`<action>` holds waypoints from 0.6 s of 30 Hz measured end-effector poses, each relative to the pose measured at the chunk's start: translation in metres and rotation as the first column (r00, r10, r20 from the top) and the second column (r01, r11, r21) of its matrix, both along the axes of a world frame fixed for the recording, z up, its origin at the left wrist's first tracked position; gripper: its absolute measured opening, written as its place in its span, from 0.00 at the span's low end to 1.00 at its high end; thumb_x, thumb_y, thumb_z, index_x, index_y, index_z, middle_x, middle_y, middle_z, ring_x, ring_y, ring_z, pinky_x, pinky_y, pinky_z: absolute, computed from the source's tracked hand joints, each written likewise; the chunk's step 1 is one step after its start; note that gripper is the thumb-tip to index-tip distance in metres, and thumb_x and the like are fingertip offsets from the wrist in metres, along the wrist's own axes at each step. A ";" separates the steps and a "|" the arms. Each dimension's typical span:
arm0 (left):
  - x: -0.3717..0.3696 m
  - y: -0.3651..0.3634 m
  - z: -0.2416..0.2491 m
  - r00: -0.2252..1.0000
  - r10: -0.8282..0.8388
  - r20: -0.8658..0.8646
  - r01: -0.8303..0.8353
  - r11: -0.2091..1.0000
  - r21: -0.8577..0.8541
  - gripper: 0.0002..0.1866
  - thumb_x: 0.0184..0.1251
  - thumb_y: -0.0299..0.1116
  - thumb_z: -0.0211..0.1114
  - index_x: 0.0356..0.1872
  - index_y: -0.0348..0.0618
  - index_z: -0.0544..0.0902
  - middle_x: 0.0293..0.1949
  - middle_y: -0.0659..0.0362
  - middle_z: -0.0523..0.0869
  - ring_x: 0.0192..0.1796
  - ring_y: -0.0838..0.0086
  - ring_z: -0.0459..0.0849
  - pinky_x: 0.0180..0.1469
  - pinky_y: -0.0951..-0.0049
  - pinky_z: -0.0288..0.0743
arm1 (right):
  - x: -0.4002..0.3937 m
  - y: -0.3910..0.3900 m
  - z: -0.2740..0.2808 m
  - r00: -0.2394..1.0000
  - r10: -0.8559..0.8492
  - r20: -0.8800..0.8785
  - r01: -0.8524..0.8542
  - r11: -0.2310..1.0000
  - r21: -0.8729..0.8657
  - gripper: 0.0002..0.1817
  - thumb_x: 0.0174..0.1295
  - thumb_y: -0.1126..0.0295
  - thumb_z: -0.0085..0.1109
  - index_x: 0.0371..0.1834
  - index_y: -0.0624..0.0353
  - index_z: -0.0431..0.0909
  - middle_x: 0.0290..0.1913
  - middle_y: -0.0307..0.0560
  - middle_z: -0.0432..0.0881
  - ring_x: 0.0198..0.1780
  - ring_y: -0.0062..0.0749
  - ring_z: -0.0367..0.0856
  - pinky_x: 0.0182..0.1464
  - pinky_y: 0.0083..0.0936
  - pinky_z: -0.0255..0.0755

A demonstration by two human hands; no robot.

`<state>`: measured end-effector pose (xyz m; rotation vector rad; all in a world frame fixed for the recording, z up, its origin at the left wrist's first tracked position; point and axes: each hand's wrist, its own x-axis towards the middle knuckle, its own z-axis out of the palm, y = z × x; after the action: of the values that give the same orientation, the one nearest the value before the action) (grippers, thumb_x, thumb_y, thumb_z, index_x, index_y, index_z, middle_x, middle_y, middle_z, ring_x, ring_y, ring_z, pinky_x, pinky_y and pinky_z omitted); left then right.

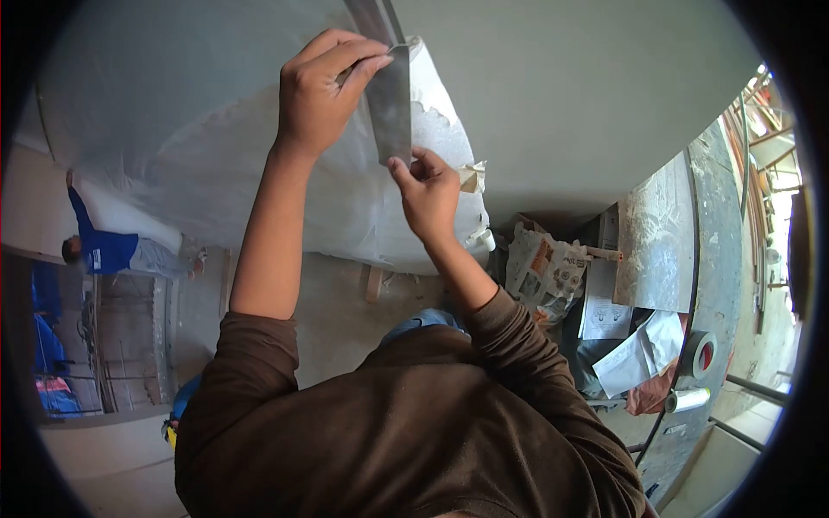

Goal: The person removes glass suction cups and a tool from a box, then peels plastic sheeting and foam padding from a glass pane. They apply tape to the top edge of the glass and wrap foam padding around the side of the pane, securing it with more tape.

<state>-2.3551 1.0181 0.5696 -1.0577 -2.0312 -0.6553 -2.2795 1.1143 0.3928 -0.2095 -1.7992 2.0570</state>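
A flat grey strip [394, 108], wider in its middle, stands nearly lengthwise in front of me; I cannot make out its material. My left hand [321, 93] pinches its far end between thumb and fingers. At the near end, the thumb and fingertips of my right hand [430, 192] close on its lower edge. Behind the strip's far end, a darker glossy band [373, 19] runs toward the top of the view. Translucent plastic sheeting [285, 186] hangs behind both hands, with a torn white edge [438, 108] just right of the strip.
A large smooth grey panel [553, 95] fills the upper right. At right, a printed plastic bag [542, 266], papers [643, 354] and a tape roll [699, 355] lie by a worn board [717, 259]. A person in blue [110, 246] is at far left, arm raised.
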 end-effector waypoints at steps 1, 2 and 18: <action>0.003 -0.001 -0.001 1.000 0.009 -0.015 -0.009 1.000 0.026 0.09 0.61 0.24 0.77 0.43 0.39 0.90 0.38 0.57 0.89 0.37 0.71 0.88 0.40 0.74 0.81 | -0.003 0.005 0.000 1.000 0.019 0.006 -0.019 1.000 0.023 0.15 0.61 0.67 0.75 0.42 0.69 0.87 0.20 0.44 0.81 0.23 0.22 0.74 0.31 0.26 0.72; 0.006 -0.003 -0.002 0.999 0.024 -0.027 -0.023 0.998 0.053 0.12 0.60 0.26 0.78 0.45 0.40 0.89 0.39 0.57 0.89 0.37 0.70 0.88 0.40 0.73 0.81 | -0.005 0.009 0.001 0.999 0.043 0.014 -0.044 0.998 0.047 0.14 0.61 0.67 0.75 0.41 0.69 0.87 0.20 0.43 0.80 0.23 0.22 0.73 0.31 0.26 0.71; 0.118 -0.067 -0.443 0.507 0.458 0.730 -0.755 0.645 0.119 0.15 0.58 0.22 0.71 0.47 0.40 0.82 0.53 0.50 0.81 0.57 0.52 0.82 0.59 0.55 0.78 | 0.001 0.023 0.004 0.972 0.235 -0.008 -0.229 0.954 0.196 0.09 0.71 0.70 0.66 0.44 0.66 0.87 0.34 0.38 0.84 0.36 0.19 0.77 0.42 0.20 0.71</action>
<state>-2.2376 0.9515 0.1267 0.2953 -2.4444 -1.0878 -2.2782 1.1371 0.3972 0.0934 -2.0739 2.0040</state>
